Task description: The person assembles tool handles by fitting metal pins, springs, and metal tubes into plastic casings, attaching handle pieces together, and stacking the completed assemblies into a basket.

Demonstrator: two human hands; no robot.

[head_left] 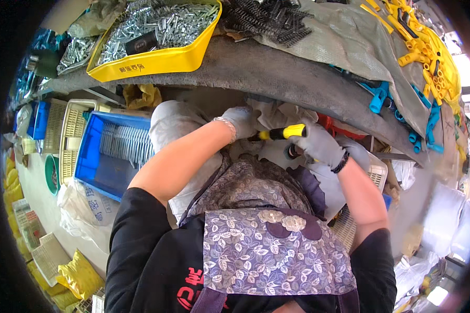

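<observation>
My right hand, in a grey glove, is closed around a yellow-and-black tool handle in front of my lap. The handle lies nearly level, its yellow end by my right fingers and its darker end pointing left. My left hand, gloved too, is near that darker end with its fingers curled. What the left fingers hold is hidden. Below the handle, beside my right hand, is a small dark round part; its kind is unclear.
Across the bench edge stand a yellow tray of small metal parts, dark coil springs, yellow plastic handles and blue ones. A blue crate with metal pieces sits left of my legs, beside a cream basket.
</observation>
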